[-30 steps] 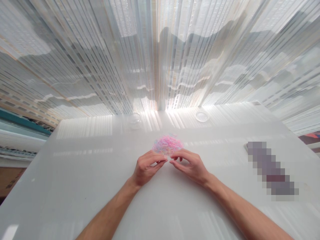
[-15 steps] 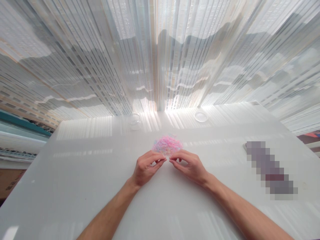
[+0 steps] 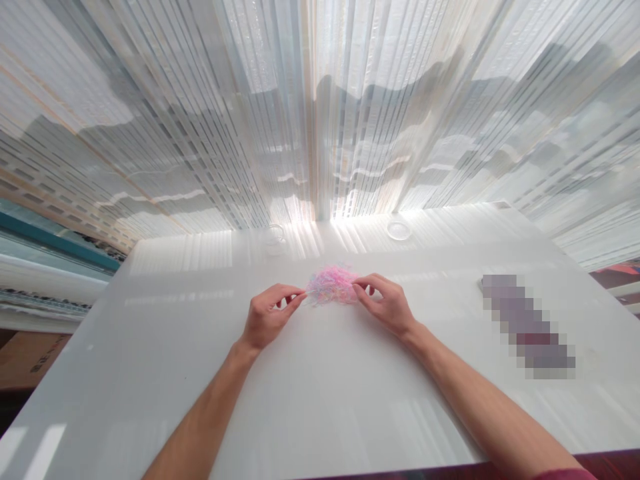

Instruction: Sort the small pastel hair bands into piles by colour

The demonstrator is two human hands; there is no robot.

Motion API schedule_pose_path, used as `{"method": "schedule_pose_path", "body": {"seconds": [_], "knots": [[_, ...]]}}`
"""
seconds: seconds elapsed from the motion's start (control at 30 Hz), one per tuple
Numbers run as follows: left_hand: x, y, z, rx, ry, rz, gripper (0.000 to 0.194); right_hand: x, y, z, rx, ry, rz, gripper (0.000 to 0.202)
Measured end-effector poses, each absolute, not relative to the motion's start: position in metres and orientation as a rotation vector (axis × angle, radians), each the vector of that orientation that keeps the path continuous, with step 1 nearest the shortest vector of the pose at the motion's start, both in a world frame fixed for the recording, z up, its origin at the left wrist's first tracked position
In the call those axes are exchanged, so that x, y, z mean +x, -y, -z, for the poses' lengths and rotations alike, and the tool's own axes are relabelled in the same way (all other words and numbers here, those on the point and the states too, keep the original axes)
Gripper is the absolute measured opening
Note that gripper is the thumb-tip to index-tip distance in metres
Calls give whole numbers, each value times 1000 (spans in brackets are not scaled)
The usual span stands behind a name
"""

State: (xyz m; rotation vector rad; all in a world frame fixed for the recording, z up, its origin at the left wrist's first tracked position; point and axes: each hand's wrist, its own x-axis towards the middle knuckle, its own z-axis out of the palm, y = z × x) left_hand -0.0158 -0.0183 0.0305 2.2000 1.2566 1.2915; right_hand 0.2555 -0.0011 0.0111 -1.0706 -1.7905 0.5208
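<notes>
A small loose pile of thin pink, lilac and pale blue strands (image 3: 332, 283) lies on the white table (image 3: 300, 400). At the pile's left edge my left hand (image 3: 273, 312) is closed in a pinch, thumb and index fingertips together; whatever is between them is too small to make out. My right hand (image 3: 385, 303) touches the right edge of the pile, its thumb and index finger pinched together, and what they hold there cannot be made out.
Two clear round pieces, one at the back right (image 3: 399, 231) and one at the back left (image 3: 276, 235), lie near the striped sheer curtain (image 3: 320, 120). A pixelated oblong object (image 3: 527, 323) is on the right. A cardboard box (image 3: 30, 360) stands at the far left.
My hands have moved apart and slightly forward, from just in front of the pile to its left and right edges. The view has shifted a little.
</notes>
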Motion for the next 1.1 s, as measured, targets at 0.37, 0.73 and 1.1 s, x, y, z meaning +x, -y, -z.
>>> {"method": "schedule_pose_path", "body": {"seconds": [0.37,0.73,1.1], "knots": [[-94,109,-19,2344,-1517,-1038,12,255,-2,-10,-1299,1623,-708,32],[-100,115,-6,2425,-1628,-1018,14,255,-1,-14,-1418,1574,-782,38],[-82,101,-24,2463,-1491,-1055,17,255,-3,-10,-1407,1612,-767,37]]}}
